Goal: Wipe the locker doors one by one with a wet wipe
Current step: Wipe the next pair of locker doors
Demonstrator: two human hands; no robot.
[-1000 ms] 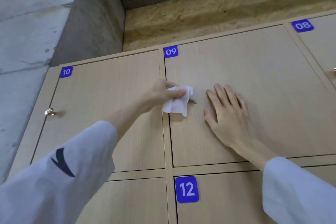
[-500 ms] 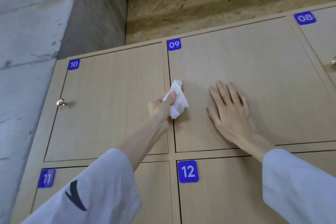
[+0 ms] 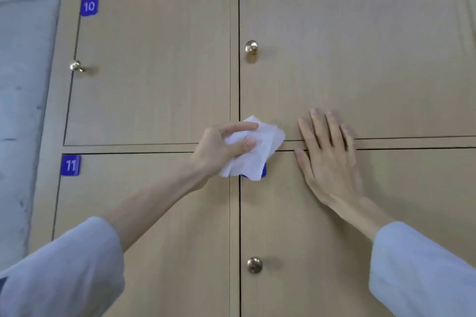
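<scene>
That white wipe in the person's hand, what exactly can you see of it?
The wet wipe is a thin white sheet, crumpled and loosely folded, with a faintly textured surface. The left hand pinches it between thumb and fingers against the locker front, at the corner where door 09 meets the door below. Its lower edge hangs over that lower door's blue number label, hiding nearly all of it. Whether it is damp cannot be told.

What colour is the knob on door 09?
Shiny gold, brass-like. The knob shows in the head view, the only one given.
</scene>
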